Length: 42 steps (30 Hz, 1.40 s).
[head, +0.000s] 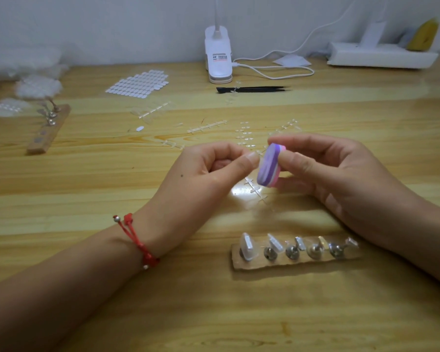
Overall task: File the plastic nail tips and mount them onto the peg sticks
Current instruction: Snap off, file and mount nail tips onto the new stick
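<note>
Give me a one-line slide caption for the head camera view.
Left hand pinches a clear nail tip against the purple file block held in the right hand.

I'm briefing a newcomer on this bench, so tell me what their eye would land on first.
The purple-and-pink buffer block at centre, gripped in the right hand, with the left hand pinching what seems a tiny clear nail tip against it. Next come the red cord bracelet on the left wrist and the wooden strip of five metal pegs, nearer the viewer, below the right hand.
</note>
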Tool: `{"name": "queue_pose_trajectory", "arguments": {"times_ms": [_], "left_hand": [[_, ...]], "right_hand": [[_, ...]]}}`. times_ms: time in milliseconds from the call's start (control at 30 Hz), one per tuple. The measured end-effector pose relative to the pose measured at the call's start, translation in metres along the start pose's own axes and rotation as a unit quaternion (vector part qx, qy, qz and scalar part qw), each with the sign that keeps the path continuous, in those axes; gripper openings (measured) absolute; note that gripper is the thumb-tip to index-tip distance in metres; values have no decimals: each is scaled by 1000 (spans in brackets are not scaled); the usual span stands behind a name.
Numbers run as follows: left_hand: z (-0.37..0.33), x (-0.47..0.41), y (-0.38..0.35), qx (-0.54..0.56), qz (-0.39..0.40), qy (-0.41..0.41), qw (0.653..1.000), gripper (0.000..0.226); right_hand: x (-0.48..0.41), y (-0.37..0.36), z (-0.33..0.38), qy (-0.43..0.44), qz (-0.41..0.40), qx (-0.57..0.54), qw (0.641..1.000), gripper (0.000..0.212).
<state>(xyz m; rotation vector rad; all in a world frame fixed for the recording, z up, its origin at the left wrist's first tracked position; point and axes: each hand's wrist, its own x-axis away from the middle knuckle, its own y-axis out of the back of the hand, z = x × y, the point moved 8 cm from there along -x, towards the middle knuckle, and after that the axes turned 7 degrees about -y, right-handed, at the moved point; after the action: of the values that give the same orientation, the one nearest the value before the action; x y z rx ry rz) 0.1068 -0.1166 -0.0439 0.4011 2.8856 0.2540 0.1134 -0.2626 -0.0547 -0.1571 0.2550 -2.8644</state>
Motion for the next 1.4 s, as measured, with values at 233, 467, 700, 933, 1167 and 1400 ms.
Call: {"name": "queue_pose_trajectory", "arguments": {"times_ms": [233,467,700,933,1167,1400], "left_hand": [[0,0,0,-5,0,-3,1000,20],[0,0,0,-3,1,1,1000,22],[-2,1,-2,-13,9,-4,1000,22],[-1,1,-4,-13,16,0,1000,20],[-3,2,-7,-30,20,-10,999,16],[-3,1,-8,-48,21,-15,999,18]], "right_hand": [[-1,0,-1,-5,5,-3,1000,27],[0,0,-1,-9,12,0,1000,26],[-2,4,-1,-6,-5,-26,1000,24],[-3,7,-1,-9,-6,-43,999,24],[-4,9,-2,-8,-5,-57,998,23],[-3,3,-3,0,30,-5,1000,28]]}}
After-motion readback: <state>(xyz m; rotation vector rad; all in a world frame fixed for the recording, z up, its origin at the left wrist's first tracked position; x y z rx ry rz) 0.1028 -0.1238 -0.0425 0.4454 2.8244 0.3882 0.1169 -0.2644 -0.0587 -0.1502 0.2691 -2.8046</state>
